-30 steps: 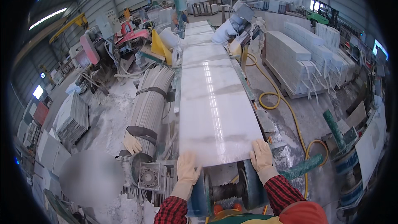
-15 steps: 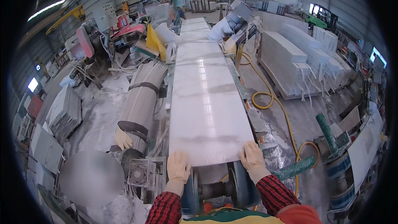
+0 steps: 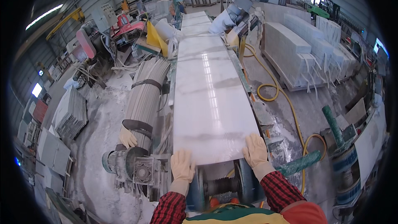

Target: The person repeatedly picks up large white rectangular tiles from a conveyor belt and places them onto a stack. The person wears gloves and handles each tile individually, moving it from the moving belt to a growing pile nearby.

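Note:
A long glossy white stone slab (image 3: 209, 103) lies on a conveyor line that runs away from me. My left hand (image 3: 182, 165), in a pale work glove, grips the slab's near left corner. At the near right corner my right hand (image 3: 256, 151), also gloved, holds the edge. Both sleeves are red and black plaid. Under the slab's near end sit a roller and blue wheel (image 3: 219, 184) of the conveyor.
A strapped bundle of thin grey slabs (image 3: 145, 95) lies left of the line with a glove (image 3: 127, 137) on it, above a grey motor (image 3: 132, 168). A yellow hose (image 3: 286, 99) snakes on the wet floor to the right. Stacked stone blocks (image 3: 290, 49) stand far right.
My view has shifted a little, and both hands have stayed on the slab's near edge. The slab's near end sits slightly farther from me than before.

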`<state>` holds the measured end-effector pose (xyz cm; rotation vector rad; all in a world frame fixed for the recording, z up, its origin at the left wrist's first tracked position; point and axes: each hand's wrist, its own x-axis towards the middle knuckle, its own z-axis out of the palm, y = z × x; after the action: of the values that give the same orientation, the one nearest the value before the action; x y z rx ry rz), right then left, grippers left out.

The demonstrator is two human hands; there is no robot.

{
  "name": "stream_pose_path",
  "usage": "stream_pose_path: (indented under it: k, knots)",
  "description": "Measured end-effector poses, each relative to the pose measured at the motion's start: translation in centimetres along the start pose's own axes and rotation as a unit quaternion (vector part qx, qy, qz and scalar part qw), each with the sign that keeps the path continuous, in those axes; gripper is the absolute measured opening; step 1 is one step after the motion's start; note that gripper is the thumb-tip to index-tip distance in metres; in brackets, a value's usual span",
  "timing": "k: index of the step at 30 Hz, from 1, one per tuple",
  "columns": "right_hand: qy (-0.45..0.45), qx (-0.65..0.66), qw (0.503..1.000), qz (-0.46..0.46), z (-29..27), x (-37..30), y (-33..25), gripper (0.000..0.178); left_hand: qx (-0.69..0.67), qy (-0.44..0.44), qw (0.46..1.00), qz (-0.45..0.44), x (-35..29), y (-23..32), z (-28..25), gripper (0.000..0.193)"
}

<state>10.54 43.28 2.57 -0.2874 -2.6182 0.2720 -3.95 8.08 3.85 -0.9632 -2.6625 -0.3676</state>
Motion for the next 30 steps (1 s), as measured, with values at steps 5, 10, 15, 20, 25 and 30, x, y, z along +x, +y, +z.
stream_pose_path:
  k: [5, 10, 15, 20, 25, 30]
  knots:
    - [0.010, -0.020, 1.000, -0.005, 0.4, -0.5, 0.3, 0.060, -0.001, -0.031, 1.000, -0.005, 0.2, 0.6, -0.6, 0.064]
    - [0.012, -0.032, 0.999, -0.009, 0.2, -0.4, 0.3, 0.060, -0.013, -0.037, 0.999, -0.016, -0.3, 0.1, 0.6, 0.065]
    - [0.008, 0.006, 1.000, -0.017, -1.6, -0.2, -0.7, 0.057, -0.002, -0.024, 0.999, -0.024, -1.2, 0.0, 0.8, 0.066]
    - [0.011, 0.014, 1.000, -0.023, -2.0, -0.2, -0.6, 0.052, -0.019, -0.025, 0.999, -0.012, -0.8, 0.5, 0.0, 0.064]
    - [0.044, -0.011, 0.998, -0.041, -2.3, -0.6, -1.0, 0.049, -0.032, -0.025, 0.999, -0.014, -1.1, 0.6, -0.4, 0.063]
    - [0.039, 0.002, 0.999, -0.033, -2.7, -0.5, -1.4, 0.048, -0.023, -0.027, 0.999, -0.024, -1.6, 0.5, 0.1, 0.065]
